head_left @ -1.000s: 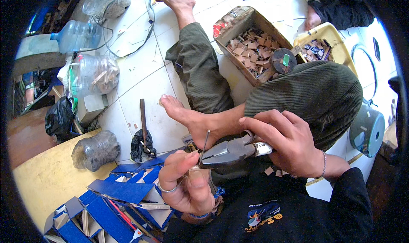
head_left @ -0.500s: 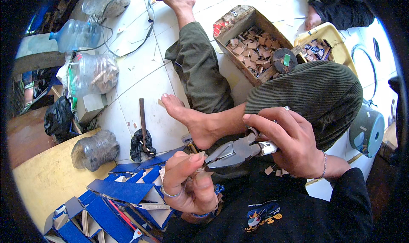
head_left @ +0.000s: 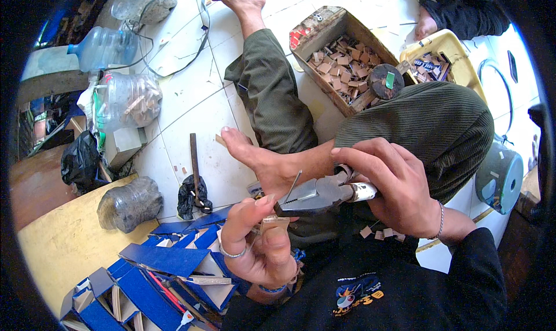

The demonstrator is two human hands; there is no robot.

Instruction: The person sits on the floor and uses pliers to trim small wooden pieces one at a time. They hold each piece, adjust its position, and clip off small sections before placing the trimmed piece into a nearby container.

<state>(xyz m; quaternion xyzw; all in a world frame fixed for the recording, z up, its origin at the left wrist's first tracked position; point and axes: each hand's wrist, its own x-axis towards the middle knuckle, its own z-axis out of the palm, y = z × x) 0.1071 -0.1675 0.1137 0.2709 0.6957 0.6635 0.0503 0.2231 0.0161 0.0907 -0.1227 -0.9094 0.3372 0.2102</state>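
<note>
Right hand (head_left: 397, 183) grips pliers (head_left: 324, 195), long axis crosswise, nose pointing left; left hand (head_left: 263, 260) pinches small pale piece (head_left: 275, 222); bare foot (head_left: 258, 159) just beyond.

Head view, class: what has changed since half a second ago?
The grey steel pliers in the right hand have shifted slightly up the picture; a thin grey metal rod, out of sight then, now shows above their jaws. The left hand still pinches a small pale flat piece. The open rectangular wooden box stayed put.
</note>
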